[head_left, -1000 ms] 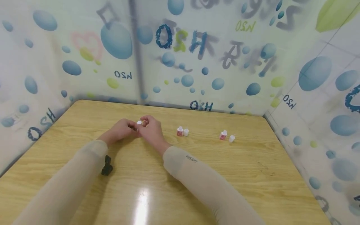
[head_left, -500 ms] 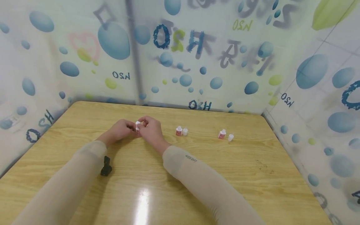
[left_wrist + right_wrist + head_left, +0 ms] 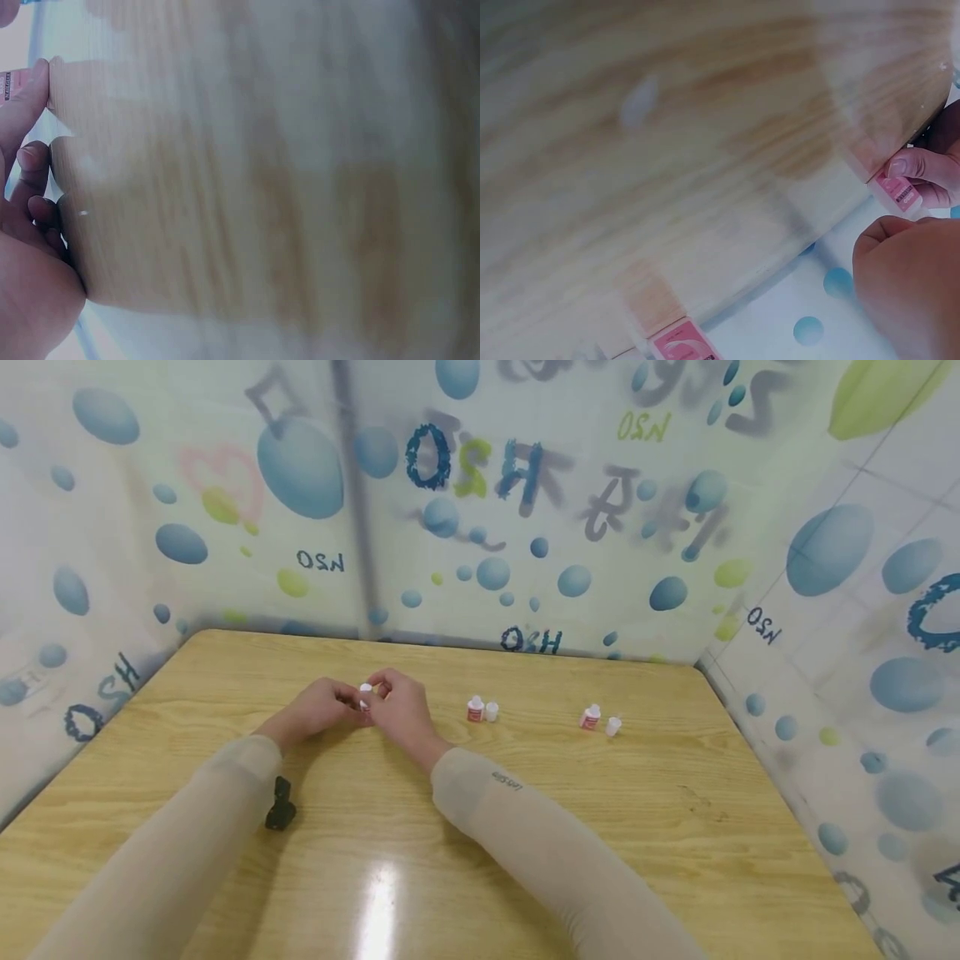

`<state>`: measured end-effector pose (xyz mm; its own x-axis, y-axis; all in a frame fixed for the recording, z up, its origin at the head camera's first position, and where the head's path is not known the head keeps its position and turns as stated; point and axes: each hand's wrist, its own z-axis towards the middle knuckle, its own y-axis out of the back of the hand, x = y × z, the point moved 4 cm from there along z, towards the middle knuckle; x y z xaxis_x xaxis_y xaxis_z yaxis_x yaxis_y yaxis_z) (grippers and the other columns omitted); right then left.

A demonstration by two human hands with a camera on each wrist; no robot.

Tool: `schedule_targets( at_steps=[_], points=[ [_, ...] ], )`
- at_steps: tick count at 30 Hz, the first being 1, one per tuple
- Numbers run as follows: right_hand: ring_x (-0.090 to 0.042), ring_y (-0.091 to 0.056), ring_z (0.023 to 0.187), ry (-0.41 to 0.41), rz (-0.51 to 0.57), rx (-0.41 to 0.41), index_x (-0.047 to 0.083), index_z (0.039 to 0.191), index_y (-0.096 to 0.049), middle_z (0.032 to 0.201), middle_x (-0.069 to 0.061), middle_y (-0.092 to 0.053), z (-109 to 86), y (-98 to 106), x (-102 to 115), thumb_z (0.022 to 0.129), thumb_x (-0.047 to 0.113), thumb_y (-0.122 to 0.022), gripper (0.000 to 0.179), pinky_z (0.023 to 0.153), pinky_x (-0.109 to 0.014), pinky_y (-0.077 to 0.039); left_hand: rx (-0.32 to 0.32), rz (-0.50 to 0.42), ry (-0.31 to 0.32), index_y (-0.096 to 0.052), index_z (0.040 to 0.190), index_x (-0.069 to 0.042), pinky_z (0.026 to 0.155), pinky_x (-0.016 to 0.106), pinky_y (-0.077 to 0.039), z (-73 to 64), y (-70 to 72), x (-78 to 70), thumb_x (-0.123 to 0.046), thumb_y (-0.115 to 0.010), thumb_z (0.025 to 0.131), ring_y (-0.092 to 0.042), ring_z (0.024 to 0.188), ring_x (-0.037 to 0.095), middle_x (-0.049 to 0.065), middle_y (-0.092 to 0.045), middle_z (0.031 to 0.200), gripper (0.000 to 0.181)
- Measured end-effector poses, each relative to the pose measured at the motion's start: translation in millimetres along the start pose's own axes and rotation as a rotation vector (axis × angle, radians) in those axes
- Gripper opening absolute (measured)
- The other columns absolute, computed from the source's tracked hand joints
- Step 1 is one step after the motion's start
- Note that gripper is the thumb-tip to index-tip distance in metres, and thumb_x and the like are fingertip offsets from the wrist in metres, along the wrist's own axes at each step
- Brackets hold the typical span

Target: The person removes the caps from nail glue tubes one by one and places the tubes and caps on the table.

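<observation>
A small bottle point(image 3: 898, 193) with a pink label and a white top stands on the wooden table between the two hands. My left hand point(image 3: 324, 703) pinches its body; in the right wrist view the thumb lies along the label. At the upper end, the thumb and fingers of my right hand point(image 3: 401, 703) pinch the bottle's white cap point(image 3: 366, 688), which is partly hidden by the fingers. From the left wrist, just a strip of the pink label point(image 3: 13, 84) shows behind the left hand's fingers.
Right of the hands stands a second pink-labelled bottle point(image 3: 476, 710) with a white cap point(image 3: 492, 712) beside it. Farther right are a third bottle point(image 3: 590, 718) and its cap point(image 3: 613, 726). A black object point(image 3: 281, 806) lies by the left sleeve. Patterned walls point(image 3: 450, 568) enclose the table.
The head view has shifted slightly, so everything sits a little farther left. Both hands stay together at the bottle, with only small finger movement.
</observation>
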<state>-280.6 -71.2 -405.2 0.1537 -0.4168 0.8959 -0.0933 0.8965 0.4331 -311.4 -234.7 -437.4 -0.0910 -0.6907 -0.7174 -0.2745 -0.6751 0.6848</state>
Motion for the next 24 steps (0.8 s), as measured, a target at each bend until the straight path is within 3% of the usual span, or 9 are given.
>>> schedule_targets(
  at_steps=[6,15,20,24],
  points=[
    [-0.008,-0.047,0.07,0.014,0.023,0.024,0.011,0.117,-0.075,0.084,0.002,-0.052,-0.7,-1.4,1.6,0.103,0.01,-0.069,0.016,0.059,-0.021,-0.04,0.012,-0.013,-0.01,-0.08,0.106,-0.005,0.094,0.036,-0.045,-0.6,-0.9,-0.6,-0.022,-0.079,0.095,-0.059,0.098,0.021,0.003,-0.078,0.102,0.02],
    [-0.008,-0.051,0.068,-0.034,0.039,0.0,0.014,0.111,-0.071,0.085,0.003,-0.059,-0.1,-0.2,-1.4,0.099,0.028,-0.078,0.02,0.061,-0.021,-0.044,-0.002,0.0,-0.014,-0.078,0.121,-0.002,0.106,0.047,-0.046,-2.0,1.9,-2.6,-0.022,-0.077,0.096,-0.062,0.112,0.028,0.012,-0.079,0.117,0.032],
    [-0.008,-0.051,0.071,-0.01,0.006,0.015,0.013,0.113,-0.074,0.084,0.004,-0.058,0.6,-1.1,-1.3,0.102,0.021,-0.073,0.013,0.061,-0.02,-0.043,0.003,0.011,-0.012,-0.079,0.118,-0.003,0.096,0.037,-0.046,-1.5,0.8,-2.1,-0.02,-0.078,0.095,-0.06,0.102,0.023,0.007,-0.079,0.107,0.029],
    [-0.008,-0.05,0.073,0.025,0.025,0.039,0.009,0.12,-0.076,0.085,0.003,-0.054,0.5,-1.2,-0.6,0.104,0.012,-0.068,0.018,0.06,-0.02,-0.042,0.003,0.012,-0.021,-0.079,0.108,-0.004,0.089,0.033,-0.044,-0.2,0.4,-2.2,-0.019,-0.079,0.094,-0.057,0.094,0.019,0.0,-0.075,0.095,0.021]
  ],
)
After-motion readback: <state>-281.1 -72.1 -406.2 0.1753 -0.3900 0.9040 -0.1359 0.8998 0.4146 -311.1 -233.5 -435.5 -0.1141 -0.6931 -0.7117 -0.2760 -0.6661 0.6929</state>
